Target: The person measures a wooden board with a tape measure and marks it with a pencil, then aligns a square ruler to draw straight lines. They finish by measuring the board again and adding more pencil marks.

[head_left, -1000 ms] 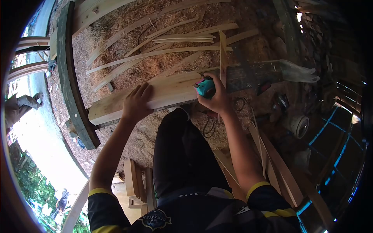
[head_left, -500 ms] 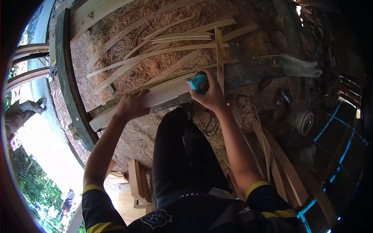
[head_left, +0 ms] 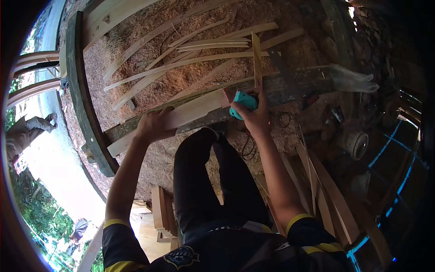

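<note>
A pale wooden plank lies along a dark, weathered beam. My left hand is closed over the plank on its left part, fingers across the top. In my right hand is a compact teal hand-held power tool, gripped around its body. The tool sits at the plank's right end, with a reddish flat part facing the wood. Its underside is hidden.
A dark crossbeam stands at the left. Several thin wood strips lie on shavings beyond the plank. One upright strip crosses the beam. Cut boards, a white bucket and a clear plastic bag are nearby.
My right hand has moved the teal tool to the right along the plank and turned it, so its reddish part shows more. My left hand stays on the plank.
</note>
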